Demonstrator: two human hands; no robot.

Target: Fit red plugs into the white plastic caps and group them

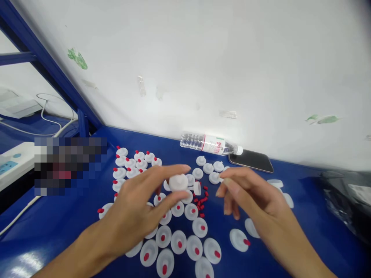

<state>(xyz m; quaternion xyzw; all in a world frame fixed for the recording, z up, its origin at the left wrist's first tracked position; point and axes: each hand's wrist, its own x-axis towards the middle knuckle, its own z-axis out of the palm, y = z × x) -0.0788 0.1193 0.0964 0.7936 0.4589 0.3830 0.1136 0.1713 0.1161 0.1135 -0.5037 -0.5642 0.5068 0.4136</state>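
My left hand [135, 206] holds a round white plastic cap [178, 183] by its edges, between thumb and fingers. To the right, my right hand [255, 199] is raised over the table, thumb and forefinger pinched together; whether something small sits between the tips I cannot make out. Small red plugs [200, 201] lie in a loose pile between the hands. Below and around my left hand are many white discs with red tips, such as one disc [178, 241]. Plain white caps without red [197, 173] lie behind the pile.
A clear water bottle [213, 144] lies on its side by the wall, with a dark phone [252, 160] beside it. A black plastic bag [348, 200] is at the right. Left stand a blue frame post [83, 122] and a white power strip [20, 158] with cables.
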